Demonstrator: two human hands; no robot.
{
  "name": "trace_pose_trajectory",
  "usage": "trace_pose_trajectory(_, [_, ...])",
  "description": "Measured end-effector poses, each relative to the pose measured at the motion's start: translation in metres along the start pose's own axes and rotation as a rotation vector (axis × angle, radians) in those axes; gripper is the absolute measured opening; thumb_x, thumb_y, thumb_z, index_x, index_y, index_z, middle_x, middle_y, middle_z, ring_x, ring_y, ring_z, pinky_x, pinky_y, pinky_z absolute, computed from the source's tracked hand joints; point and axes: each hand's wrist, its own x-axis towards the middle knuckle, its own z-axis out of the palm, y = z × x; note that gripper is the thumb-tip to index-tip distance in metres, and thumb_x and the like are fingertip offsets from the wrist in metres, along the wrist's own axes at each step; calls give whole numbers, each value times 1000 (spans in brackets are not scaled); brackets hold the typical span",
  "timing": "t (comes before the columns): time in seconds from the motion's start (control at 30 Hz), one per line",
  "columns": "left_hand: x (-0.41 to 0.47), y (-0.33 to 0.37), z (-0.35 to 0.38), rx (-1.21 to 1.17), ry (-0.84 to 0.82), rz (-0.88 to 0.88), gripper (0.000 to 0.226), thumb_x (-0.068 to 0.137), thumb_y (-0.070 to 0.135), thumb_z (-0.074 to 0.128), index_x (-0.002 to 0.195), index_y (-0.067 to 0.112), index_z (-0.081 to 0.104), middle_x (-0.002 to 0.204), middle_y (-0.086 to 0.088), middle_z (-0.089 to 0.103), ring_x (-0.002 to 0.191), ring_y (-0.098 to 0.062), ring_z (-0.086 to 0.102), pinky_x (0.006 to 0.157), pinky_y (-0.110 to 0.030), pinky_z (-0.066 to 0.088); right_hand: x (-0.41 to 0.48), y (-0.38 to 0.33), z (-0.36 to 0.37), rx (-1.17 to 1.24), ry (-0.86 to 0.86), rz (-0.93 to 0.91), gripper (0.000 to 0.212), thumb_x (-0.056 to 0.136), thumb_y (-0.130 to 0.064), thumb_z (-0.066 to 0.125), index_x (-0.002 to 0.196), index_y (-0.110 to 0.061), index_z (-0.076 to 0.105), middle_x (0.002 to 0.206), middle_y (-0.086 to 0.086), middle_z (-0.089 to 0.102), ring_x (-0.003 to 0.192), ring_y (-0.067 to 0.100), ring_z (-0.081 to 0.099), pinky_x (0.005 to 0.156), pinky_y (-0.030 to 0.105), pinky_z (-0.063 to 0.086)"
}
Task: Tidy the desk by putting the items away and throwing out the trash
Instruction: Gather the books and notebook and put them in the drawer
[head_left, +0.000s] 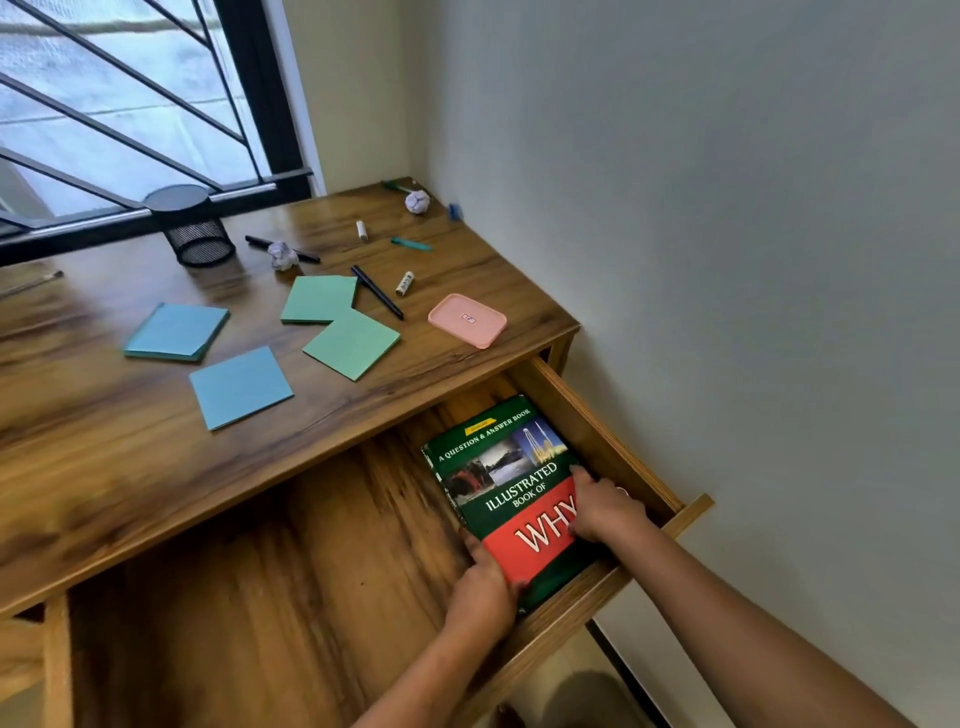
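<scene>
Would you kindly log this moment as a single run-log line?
step: book in open drawer | left hand: grips near corner | right hand: holds right edge | desk: note pads, pens, paper balls

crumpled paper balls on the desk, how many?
2. One paper ball by the mesh cup, on a black pen; the other at the far corner. Cup's inside unseen.

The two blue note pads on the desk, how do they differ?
The left blue pad looks thicker, a visible stack; the nearer blue pad looks thin. The left blue pad lies farther back; the nearer blue pad sits by the desk front edge. Both are blue squares lying flat.
</scene>
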Motion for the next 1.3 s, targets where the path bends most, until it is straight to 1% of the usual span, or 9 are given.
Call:
trace_pose_trajectory(0.13, [-9, 3, -4, -6, -96, -15, 97, 94, 33, 52, 143, 3, -25, 134, -16, 52, 119, -27, 54, 101, -35, 44, -12, -4, 0, 16, 42, 23, 74, 91, -30, 55, 150, -27, 10, 137, 13, 43, 126, 31, 44, 95, 43, 44])
trace_pose_trajectory(0.23, [-16, -2, -10, -16, -157, 1, 91, 93, 31, 53, 147, 9, -17, 135, -15, 52, 119, -27, 54, 102, -34, 43, -26, -13, 4, -27, 110, 36, 44, 97, -26, 42, 139, -15, 34, 133, 11, 50, 122, 28, 49, 92, 39, 46])
trace_pose_trajectory(0.4, [-49, -25, -35, -116, -125, 111, 51, 94, 19, 52, 141, 22, 32, 139, -7, 48, 118, -17, 50, 97, -23, 40, -56, -58, 10, -97, 22, -48, 29, 93, -16, 48, 121, -9, 56, 128, 10, 58, 117, 27, 56, 90, 34, 46])
trace_pose_trajectory(0.5, [-59, -51, -52, -340, 15, 106, 45, 91, 14, 57, 134, 22, 43, 127, -7, 57, 104, -15, 54, 88, -27, 47, -75, -104, 17, -127, -69, -200, 33, 88, -27, 59, 116, -9, 61, 121, 10, 63, 110, 27, 61, 88, 33, 47])
trace_pose_trajectory(0.67, [-113, -131, -127, -919, 441, 33, 26, 92, 4, 55, 110, 22, 51, 93, -5, 61, 70, -12, 58, 44, -15, 43, -141, -222, 38, -117, -96, -552, 37, 84, -39, 63, 115, -18, 63, 117, 5, 65, 104, 24, 63, 84, 34, 50])
trace_pose_trajectory(0.87, [-212, -263, -222, -1330, 1054, -84, 21, 92, -1, 51, 105, 15, 53, 80, -3, 61, 61, -12, 53, 48, -20, 43, -238, -356, 68, -98, -218, -973, 40, 89, -31, 63, 126, -16, 57, 117, 0, 62, 106, 17, 59, 88, 26, 47])
trace_pose_trajectory(1.07, [-291, -352, -269, -1365, 1470, -224, 21, 93, -1, 49, 85, 18, 51, 71, -2, 54, 58, -12, 47, 36, -16, 37, -284, -467, 70, -147, -207, -1191, 35, 92, -24, 54, 123, -11, 62, 126, 5, 62, 117, 22, 56, 95, 26, 41])
trace_pose_trajectory(1.2, [-324, -398, -286, -1269, 1527, -359, 23, 93, -1, 48, 79, 17, 50, 70, -3, 51, 58, -13, 45, 38, -17, 37, -299, -519, 93, -91, -235, -1222, 33, 92, -29, 55, 119, -15, 66, 123, 3, 63, 115, 21, 56, 98, 29, 42])
trace_pose_trajectory(1.3, [-327, -435, -305, -1150, 1470, -463, 15, 90, 3, 53, 83, 16, 56, 85, -8, 62, 76, -20, 53, 58, -26, 41, -303, -552, 108, -2, -247, -1167, 35, 93, -28, 55, 125, -14, 59, 127, 4, 60, 115, 21, 56, 97, 30, 45])
